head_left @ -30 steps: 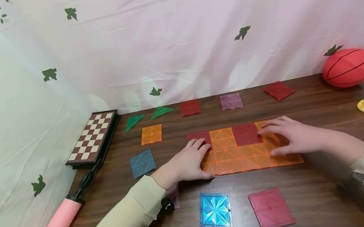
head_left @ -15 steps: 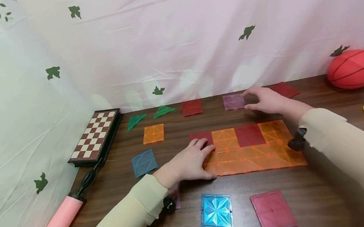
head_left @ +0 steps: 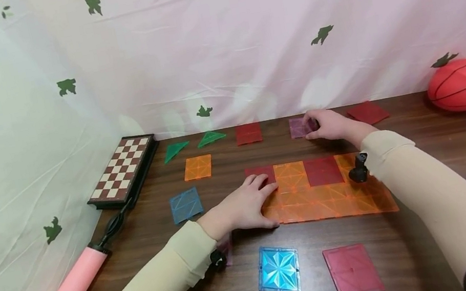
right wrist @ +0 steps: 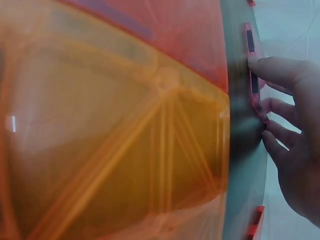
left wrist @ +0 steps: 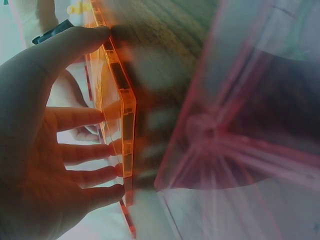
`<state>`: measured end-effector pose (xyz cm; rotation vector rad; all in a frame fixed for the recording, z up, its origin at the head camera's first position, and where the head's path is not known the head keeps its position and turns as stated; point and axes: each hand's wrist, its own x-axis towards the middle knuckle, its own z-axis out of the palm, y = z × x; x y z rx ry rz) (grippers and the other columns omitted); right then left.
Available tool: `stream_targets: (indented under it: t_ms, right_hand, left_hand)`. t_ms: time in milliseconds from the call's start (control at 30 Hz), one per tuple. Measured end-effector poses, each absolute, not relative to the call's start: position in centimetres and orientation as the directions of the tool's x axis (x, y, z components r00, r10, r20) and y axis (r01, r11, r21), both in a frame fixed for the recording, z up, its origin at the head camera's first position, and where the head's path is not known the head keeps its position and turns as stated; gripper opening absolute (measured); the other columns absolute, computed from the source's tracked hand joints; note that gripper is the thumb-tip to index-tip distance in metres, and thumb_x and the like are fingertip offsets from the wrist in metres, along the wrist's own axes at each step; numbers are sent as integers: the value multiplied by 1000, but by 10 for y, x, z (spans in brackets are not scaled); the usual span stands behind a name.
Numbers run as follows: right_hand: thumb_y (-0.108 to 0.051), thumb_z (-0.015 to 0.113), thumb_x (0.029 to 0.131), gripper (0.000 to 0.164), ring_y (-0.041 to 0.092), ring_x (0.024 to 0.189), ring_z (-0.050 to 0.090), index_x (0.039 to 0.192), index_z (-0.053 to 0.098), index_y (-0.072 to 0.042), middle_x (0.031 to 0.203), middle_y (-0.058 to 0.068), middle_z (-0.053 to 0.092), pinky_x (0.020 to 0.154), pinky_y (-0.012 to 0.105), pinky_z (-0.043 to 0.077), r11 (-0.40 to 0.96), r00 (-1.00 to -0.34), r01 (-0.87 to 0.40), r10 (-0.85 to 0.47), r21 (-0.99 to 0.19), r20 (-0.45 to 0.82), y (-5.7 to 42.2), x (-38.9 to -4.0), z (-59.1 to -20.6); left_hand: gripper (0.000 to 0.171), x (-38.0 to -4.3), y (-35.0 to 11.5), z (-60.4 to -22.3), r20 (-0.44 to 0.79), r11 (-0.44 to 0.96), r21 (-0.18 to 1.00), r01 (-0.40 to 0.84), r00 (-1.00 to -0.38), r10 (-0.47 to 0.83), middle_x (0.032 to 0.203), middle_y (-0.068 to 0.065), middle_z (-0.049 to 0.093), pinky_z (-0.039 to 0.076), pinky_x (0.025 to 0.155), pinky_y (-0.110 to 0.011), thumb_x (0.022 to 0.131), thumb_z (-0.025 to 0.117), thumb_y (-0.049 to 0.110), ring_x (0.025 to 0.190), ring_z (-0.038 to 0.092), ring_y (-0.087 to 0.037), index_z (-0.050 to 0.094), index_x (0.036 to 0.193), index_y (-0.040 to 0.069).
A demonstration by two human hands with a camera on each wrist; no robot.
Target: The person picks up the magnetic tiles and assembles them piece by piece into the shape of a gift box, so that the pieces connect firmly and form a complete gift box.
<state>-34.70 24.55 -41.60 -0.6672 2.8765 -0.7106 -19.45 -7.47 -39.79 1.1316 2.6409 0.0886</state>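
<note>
Purple square magnetic tile [head_left: 297,128] held in the curled fingers of the right hand [head_left: 328,124] at the back of the tabletop [head_left: 281,152]
It is between a left red tile [head_left: 248,133] and a right red tile [head_left: 369,112]; nearer, the left hand [head_left: 249,206] rests loosely spread fingers on the left end of the orange-and-red tile panel [head_left: 317,198], with a blue starburst tile [head_left: 279,270] in front
</note>
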Motion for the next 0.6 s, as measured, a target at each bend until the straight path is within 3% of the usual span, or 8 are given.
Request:
stream_targets:
  t_ms: [433,600]
  right_hand:
    - [-16,80,88,34,35,97,52,116,62,-8,116,18,61,87,52,43,775,-867,-439,-498,-455,-11,249,-323,-410]
    - [-15,79,89,29,36,107,54,113,64,-10,123,18,61,94,56,43,747,-841,-486,-541,-454,10,254,-309,-412]
  left_hand:
    - [89,-193,-75,-396,-221,697,184,694,-661,717,162,-15,31,37,113,-40,87,72,55,145,30,-33,39,158,13]
    - [89,-193,-75,-396,-220,697,187,693,-662,717,162,-16,31,37,114,-40,86,73,55,145,30,-33,39,158,14]
